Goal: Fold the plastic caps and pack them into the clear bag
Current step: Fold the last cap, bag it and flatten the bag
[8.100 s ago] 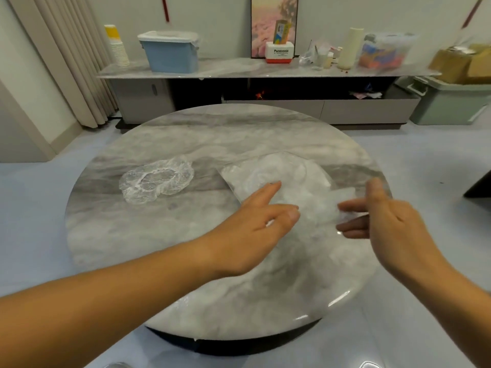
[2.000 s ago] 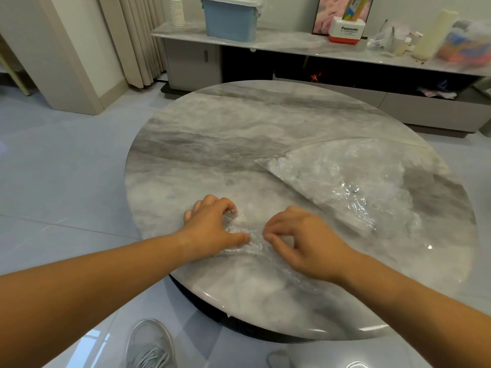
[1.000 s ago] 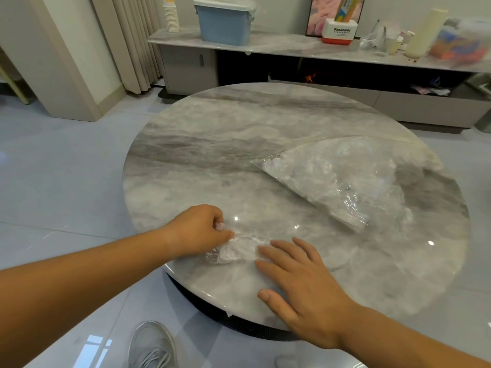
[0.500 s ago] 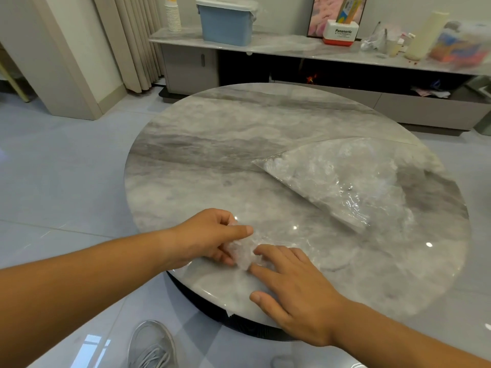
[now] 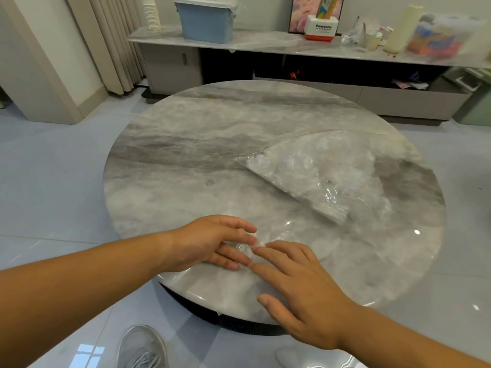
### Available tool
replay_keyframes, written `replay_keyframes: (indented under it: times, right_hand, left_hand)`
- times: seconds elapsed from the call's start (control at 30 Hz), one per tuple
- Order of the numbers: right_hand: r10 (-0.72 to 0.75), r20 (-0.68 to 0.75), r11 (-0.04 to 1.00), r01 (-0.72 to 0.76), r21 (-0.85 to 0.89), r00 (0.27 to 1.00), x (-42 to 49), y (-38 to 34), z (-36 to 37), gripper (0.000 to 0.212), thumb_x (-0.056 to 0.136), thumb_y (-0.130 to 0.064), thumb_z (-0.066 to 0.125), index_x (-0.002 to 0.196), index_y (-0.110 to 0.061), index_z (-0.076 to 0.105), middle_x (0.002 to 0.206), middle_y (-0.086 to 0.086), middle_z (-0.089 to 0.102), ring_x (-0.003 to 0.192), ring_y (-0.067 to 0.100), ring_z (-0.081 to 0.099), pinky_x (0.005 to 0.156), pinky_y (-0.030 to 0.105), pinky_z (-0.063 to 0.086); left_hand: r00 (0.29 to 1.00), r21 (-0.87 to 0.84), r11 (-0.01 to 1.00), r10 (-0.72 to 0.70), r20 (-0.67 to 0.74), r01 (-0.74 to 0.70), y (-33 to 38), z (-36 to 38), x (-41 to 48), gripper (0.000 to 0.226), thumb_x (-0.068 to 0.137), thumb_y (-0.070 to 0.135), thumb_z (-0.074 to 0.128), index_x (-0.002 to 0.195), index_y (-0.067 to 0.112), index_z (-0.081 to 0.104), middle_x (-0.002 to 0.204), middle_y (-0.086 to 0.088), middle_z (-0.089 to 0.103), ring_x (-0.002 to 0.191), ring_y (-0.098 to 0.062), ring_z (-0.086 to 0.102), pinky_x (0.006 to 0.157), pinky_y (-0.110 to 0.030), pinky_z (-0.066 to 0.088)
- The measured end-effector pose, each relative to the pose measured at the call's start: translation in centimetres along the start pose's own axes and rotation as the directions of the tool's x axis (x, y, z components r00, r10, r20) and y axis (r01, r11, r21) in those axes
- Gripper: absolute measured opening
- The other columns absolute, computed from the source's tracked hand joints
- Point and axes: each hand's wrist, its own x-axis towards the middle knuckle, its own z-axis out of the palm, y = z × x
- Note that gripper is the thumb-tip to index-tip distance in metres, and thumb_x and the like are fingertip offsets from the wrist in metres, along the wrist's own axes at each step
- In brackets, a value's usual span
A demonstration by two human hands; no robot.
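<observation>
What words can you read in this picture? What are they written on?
"Panasonic": on the white and red box on the shelf.
The small line under that word: too small to read.
The print on the yellow and blue carton behind the box: too blurred to read.
The colourful bin at the right end of the shelf: blurred, nothing to read.

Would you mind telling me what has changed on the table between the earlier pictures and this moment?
The plastic cap, once spread open on the left of the table, now lies folded small by the near edge. The left hand, which pinched it half a second ago, has let go and straightened its fingers against it. The right hand stays flat beside it; the clear bag lies where it did.
</observation>
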Motion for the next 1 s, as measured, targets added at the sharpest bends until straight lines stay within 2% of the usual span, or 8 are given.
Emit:
replay_keyframes:
  times: [0.17, 0.3, 0.4, 0.5, 0.63, 0.73, 0.83, 1.0]
  right_hand:
    - [0.054, -0.009, 0.999, -0.054, 0.009, 0.999, -0.4, 0.5, 0.4, 0.043, 0.105, -0.05, 0.033, 0.125, -0.025, 0.061, 0.126, -0.007, 0.056, 0.117, 0.016, 0.052, 0.103, 0.033, 0.039]
    - [0.018, 0.012, 0.996, -0.019, 0.082, 1.0, -1.0, 0.7, 0.4, 0.045, 0.105, -0.05, 0.034, 0.123, -0.019, 0.062, 0.127, -0.002, 0.053, 0.114, 0.016, 0.051, 0.099, 0.028, 0.043]
    - [-0.01, 0.024, 0.996, 0.008, 0.091, 1.0, -1.4, 1.1, 0.4, 0.048, 0.104, -0.05, 0.034, 0.125, -0.018, 0.063, 0.132, -0.002, 0.054, 0.123, 0.019, 0.051, 0.113, 0.03, 0.035]
    - [-0.02, 0.013, 0.996, 0.018, 0.088, 1.0, -1.8, 1.7, 0.3, 0.046, 0.103, -0.05, 0.04, 0.13, -0.022, 0.063, 0.142, -0.008, 0.055, 0.144, 0.015, 0.038, 0.123, 0.037, 0.024]
    - [0.142, -0.08, 0.928, -0.105, 0.357, 0.987, -2.2, 2.0, -0.3, 0.041, 0.099, -0.049, 0.047, 0.131, -0.029, 0.062, 0.147, -0.021, 0.048, 0.149, 0.005, 0.027, 0.121, 0.031, 0.024]
    - [0.428, -0.097, 0.737, -0.285, 0.613, 0.898, -1.7, 1.6, -1.0, 0.036, 0.095, -0.061, 0.048, 0.123, -0.042, 0.061, 0.148, -0.03, 0.037, 0.145, -0.004, 0.026, 0.112, 0.013, 0.024]
    - [0.605, 0.063, 0.396, -0.368, 0.841, 0.794, -0.4, 1.6, -1.8, 0.036, 0.088, -0.064, 0.052, 0.112, -0.044, 0.071, 0.132, -0.038, 0.048, 0.129, -0.021, 0.036, 0.099, 0.001, 0.029]
    - [0.63, 0.219, -0.035, -0.255, 0.966, 0.745, 1.5, 2.0, -2.3, 0.044, 0.088, -0.061, 0.059, 0.102, -0.026, 0.081, 0.122, -0.006, 0.072, 0.119, 0.012, 0.063, 0.106, 0.035, 0.046]
  left_hand:
    - [0.996, 0.15, 0.988, 0.06, -0.073, -0.049, 0.0, -0.3, 1.1, 0.031, 0.09, 0.018, 0.074, 0.119, 0.014, 0.063, 0.103, -0.005, 0.076, 0.089, -0.023, 0.075, 0.076, -0.035, 0.06]
    - [0.93, 0.594, 0.796, 0.297, -0.216, -0.116, 0.6, -0.4, 2.5, 0.035, 0.072, 0.03, 0.09, 0.099, 0.021, 0.069, 0.092, 0.001, 0.069, 0.071, -0.008, 0.065, 0.076, -0.029, 0.059]
    - [0.956, 0.766, 0.641, 0.249, -0.153, -0.044, 1.7, 0.6, 3.2, 0.049, 0.068, 0.045, 0.089, 0.108, 0.026, 0.067, 0.097, 0.01, 0.064, 0.083, -0.005, 0.064, 0.081, -0.026, 0.056]
    - [0.982, 0.843, 0.537, 0.141, -0.129, 0.034, 2.2, 1.5, 3.6, 0.048, 0.073, 0.045, 0.086, 0.111, 0.024, 0.065, 0.089, 0.014, 0.058, 0.08, -0.003, 0.057, 0.068, -0.02, 0.046]
    - [0.985, 0.778, 0.625, 0.092, -0.145, 0.057, 1.5, 1.2, 4.0, 0.03, 0.075, 0.037, 0.087, 0.092, 0.019, 0.069, 0.082, 0.006, 0.066, 0.071, -0.007, 0.06, 0.061, -0.02, 0.046]
    - [0.986, 0.552, 0.834, 0.086, -0.145, 0.009, 1.6, 0.6, 3.7, 0.019, 0.078, 0.023, 0.086, 0.083, 0.012, 0.072, 0.08, -0.004, 0.072, 0.073, -0.014, 0.067, 0.07, -0.029, 0.055]
    - [0.993, 0.232, 0.972, 0.057, -0.099, -0.032, 1.6, 0.6, 3.2, 0.017, 0.084, 0.011, 0.08, 0.095, 0.005, 0.068, 0.09, -0.012, 0.071, 0.084, -0.024, 0.067, 0.083, -0.038, 0.052]
    - [0.994, -0.034, 0.998, -0.04, 0.104, 0.044, 1.3, 1.3, 2.2, 0.031, 0.095, 0.005, 0.064, 0.125, 0.003, 0.061, 0.118, -0.022, 0.07, 0.107, -0.034, 0.07, 0.09, -0.045, 0.055]
